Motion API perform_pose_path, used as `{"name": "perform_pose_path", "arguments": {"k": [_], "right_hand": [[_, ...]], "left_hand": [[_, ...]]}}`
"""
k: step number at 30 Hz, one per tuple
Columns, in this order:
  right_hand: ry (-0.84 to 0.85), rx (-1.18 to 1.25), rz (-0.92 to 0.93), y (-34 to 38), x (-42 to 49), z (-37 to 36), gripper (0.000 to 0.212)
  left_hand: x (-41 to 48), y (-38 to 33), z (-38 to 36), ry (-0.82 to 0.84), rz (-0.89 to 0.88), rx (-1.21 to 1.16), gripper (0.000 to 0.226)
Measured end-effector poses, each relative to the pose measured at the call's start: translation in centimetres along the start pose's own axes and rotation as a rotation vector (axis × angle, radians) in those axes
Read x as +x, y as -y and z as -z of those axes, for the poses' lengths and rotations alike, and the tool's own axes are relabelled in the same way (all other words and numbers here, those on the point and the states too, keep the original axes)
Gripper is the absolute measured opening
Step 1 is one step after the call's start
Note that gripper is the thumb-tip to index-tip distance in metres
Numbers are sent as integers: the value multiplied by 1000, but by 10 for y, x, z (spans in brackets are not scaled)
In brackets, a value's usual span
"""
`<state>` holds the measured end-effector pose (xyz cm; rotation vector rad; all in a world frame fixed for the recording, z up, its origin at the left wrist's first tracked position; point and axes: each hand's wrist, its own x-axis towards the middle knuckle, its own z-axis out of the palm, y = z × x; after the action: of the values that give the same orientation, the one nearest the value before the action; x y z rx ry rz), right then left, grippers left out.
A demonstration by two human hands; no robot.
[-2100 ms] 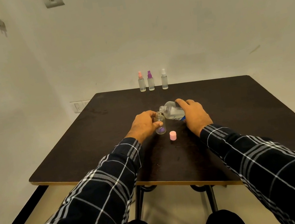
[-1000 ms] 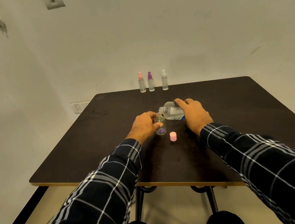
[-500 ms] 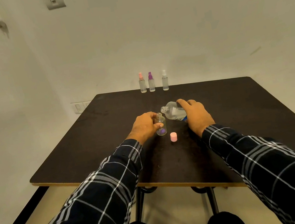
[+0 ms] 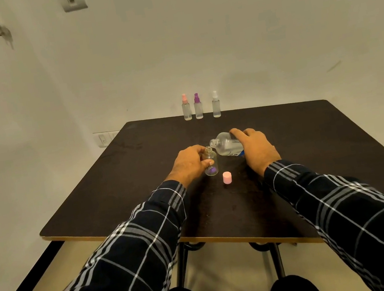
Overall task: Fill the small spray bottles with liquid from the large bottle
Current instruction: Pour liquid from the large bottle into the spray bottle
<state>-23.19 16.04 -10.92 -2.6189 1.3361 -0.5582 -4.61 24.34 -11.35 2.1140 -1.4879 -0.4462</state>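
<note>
Left hand [image 4: 189, 165] grips the small bottle [image 4: 211, 163]; right hand [image 4: 257, 151] holds the large bottle [image 4: 227, 146] tipped at its mouth. The neck looks narrow, so a wobble could spill liquid onto the table [image 4: 314, 149]

We see the large bottle [image 4: 228, 146] in our right hand [image 4: 257, 151] has drawn back a little: 1 s ago its mouth sat over the open neck of the small bottle [image 4: 211, 163], and now it lies just right of that neck, slightly above it.
</note>
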Motion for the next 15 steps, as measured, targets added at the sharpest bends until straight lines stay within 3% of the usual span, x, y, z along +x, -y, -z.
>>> {"name": "perform_pose_path", "arguments": {"k": [15], "right_hand": [[-6,45,18,-1,1,-2,62]], "left_hand": [[-1,-1,0,-2,2,-13,46]]}}
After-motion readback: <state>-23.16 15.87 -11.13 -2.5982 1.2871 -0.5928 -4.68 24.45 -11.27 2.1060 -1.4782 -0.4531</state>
